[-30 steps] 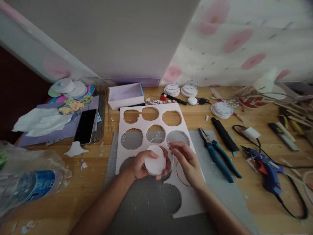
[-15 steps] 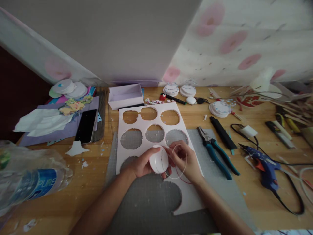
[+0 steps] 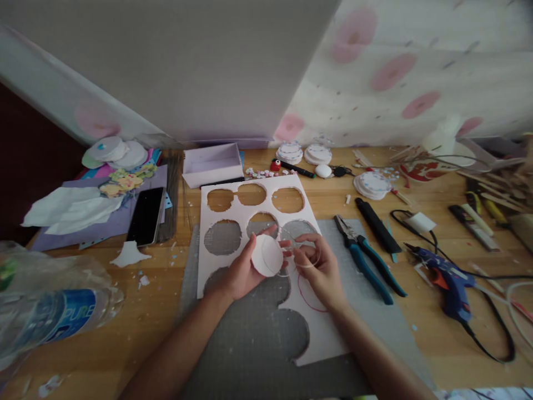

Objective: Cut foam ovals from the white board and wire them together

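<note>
My left hand (image 3: 241,275) cradles a round white disc (image 3: 267,255), its thumb at the edge and its fingers behind. A thin pale strand (image 3: 319,256), wire or clear cord, curves across the disc and loops round to the right. My right hand (image 3: 318,266) pinches this strand just right of the disc, fingertips close together. Under both hands lies a white sheet (image 3: 266,203) with several round holes cut out and a pink arc drawn near its right side. The sheet rests partly on a grey cutting mat (image 3: 233,344).
To the right lie teal-handled pliers (image 3: 366,258), a black cutter (image 3: 377,225) and a blue glue gun (image 3: 449,283) with its cord. Left are a phone (image 3: 145,215) and a plastic bottle (image 3: 62,305). An open lilac box (image 3: 213,164) and stacked white discs (image 3: 372,184) stand behind.
The disc has turned to show a plainer face and shifted slightly left and up. The fingers of my left hand have spread behind it. My right hand has moved a little right, still pinching the strand.
</note>
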Motion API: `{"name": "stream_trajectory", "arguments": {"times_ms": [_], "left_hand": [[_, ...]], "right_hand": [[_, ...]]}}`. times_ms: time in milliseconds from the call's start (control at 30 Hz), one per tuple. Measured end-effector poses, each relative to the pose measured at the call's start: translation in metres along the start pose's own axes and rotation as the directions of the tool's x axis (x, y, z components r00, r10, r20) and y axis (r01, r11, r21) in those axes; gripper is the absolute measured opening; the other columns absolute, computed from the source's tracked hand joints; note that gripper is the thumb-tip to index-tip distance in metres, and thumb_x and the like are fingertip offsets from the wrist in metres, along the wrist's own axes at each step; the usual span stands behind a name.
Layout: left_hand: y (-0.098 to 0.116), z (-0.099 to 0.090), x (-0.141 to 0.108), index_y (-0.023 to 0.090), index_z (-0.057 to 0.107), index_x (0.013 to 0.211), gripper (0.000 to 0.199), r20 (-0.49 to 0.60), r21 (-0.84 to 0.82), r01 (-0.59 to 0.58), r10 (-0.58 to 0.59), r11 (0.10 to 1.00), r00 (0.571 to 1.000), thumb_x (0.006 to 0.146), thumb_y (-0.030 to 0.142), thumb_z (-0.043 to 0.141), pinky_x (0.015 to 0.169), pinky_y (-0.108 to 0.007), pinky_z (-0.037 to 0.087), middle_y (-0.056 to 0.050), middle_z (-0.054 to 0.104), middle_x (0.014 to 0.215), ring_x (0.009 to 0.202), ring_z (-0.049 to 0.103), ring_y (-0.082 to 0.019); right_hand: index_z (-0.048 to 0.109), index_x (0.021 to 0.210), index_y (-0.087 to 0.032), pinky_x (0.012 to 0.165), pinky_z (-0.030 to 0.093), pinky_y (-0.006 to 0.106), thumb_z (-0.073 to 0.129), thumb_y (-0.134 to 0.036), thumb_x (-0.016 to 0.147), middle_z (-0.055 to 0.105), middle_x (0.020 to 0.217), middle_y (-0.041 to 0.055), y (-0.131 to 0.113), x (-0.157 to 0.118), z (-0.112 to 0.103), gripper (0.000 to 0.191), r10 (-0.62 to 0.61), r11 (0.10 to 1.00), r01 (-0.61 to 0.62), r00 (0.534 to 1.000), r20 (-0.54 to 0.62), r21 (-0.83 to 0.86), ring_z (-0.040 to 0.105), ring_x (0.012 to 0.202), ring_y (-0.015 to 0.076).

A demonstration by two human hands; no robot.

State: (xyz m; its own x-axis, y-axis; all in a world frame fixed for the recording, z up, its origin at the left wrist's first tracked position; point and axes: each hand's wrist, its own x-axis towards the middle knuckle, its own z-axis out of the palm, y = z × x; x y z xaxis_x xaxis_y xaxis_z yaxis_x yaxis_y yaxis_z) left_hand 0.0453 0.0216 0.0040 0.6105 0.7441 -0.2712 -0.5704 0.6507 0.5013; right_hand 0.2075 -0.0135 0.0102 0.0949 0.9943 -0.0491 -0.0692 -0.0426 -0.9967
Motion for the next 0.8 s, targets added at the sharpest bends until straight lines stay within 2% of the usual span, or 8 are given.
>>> {"name": "stream_trajectory", "arguments": {"times_ms": [100, 233, 333, 467, 600, 800], "left_hand": [[0.0, 0.001, -0.001, 0.02, 0.049, 0.133, 0.051, 0.004, -0.019, 0.022, -0.022, 1.0, 1.0, 0.091, 0.05, 0.051, 0.092, -0.04, 0.048, -0.015, 0.068, 0.118, 0.107, 0.065, -0.027], [0.001, 0.002, -0.002, 0.019, 0.052, 0.13, 0.044, -0.071, 0.025, 0.001, 0.001, 1.0, 0.997, 0.09, 0.039, 0.054, 0.087, -0.035, 0.05, -0.013, 0.07, 0.114, 0.105, 0.067, -0.025], [0.0, 0.001, -0.001, 0.018, 0.057, 0.121, 0.037, -0.148, 0.098, -0.052, 0.066, 0.994, 0.987, 0.087, 0.033, 0.057, 0.085, -0.035, 0.051, -0.012, 0.071, 0.111, 0.103, 0.067, -0.026], [-0.003, -0.001, -0.001, 0.019, 0.063, 0.112, 0.031, -0.223, 0.213, -0.116, 0.164, 0.97, 0.961, 0.085, 0.033, 0.058, 0.083, -0.036, 0.052, -0.011, 0.073, 0.106, 0.101, 0.068, -0.027], [-0.005, -0.001, -0.001, 0.021, 0.065, 0.107, 0.027, -0.223, 0.315, -0.148, 0.224, 0.938, 0.949, 0.085, 0.035, 0.057, 0.084, -0.036, 0.052, -0.008, 0.073, 0.104, 0.1, 0.068, -0.027], [-0.011, -0.002, -0.003, 0.021, 0.065, 0.105, 0.025, -0.217, 0.479, -0.246, 0.386, 0.842, 0.897, 0.085, 0.036, 0.06, 0.096, -0.035, 0.045, -0.007, 0.072, 0.11, 0.109, 0.063, -0.025]], "right_hand": [[0.05, 0.094, -0.023, 0.04, 0.025, 0.021, 0.063, -0.044, 0.086, 0.053, 0.055, -0.0063, -0.001, -0.002, 0.002, 0.026, 0.007, 1.0, -0.007, 1.0, -0.003, -0.016, 0.04, 0.042, 0.0089], [0.045, 0.097, -0.025, 0.043, 0.031, 0.021, 0.062, -0.042, 0.087, 0.052, 0.054, -0.0081, -0.001, -0.006, 0.006, 0.027, -0.025, 1.0, 0.025, 1.0, 0.016, -0.001, 0.043, 0.043, 0.0094], [0.042, 0.103, -0.025, 0.043, 0.032, 0.021, 0.063, -0.041, 0.087, 0.05, 0.052, -0.0098, 0.001, -0.008, 0.009, 0.03, -0.02, 1.0, 0.02, 1.0, 0.001, 0.002, 0.043, 0.042, 0.0099], [0.045, 0.112, -0.023, 0.04, 0.031, 0.02, 0.062, -0.042, 0.087, 0.051, 0.051, -0.0094, 0.002, -0.009, 0.011, 0.035, 0.052, 0.999, -0.052, 0.998, 0.03, -0.004, 0.042, 0.04, 0.009], [0.051, 0.103, -0.02, 0.037, 0.03, 0.018, 0.06, -0.046, 0.088, 0.051, 0.049, -0.0087, -0.001, -0.009, 0.012, 0.031, 0.109, 0.994, -0.109, 0.992, 0.057, 0.0, 0.042, 0.037, 0.0075], [0.046, 0.098, -0.022, 0.032, 0.026, 0.015, 0.059, -0.049, 0.088, 0.051, 0.047, -0.0103, -0.003, -0.014, 0.017, 0.032, 0.149, 0.985, -0.152, 0.988, 0.047, 0.076, 0.037, 0.033, 0.0054]]}}
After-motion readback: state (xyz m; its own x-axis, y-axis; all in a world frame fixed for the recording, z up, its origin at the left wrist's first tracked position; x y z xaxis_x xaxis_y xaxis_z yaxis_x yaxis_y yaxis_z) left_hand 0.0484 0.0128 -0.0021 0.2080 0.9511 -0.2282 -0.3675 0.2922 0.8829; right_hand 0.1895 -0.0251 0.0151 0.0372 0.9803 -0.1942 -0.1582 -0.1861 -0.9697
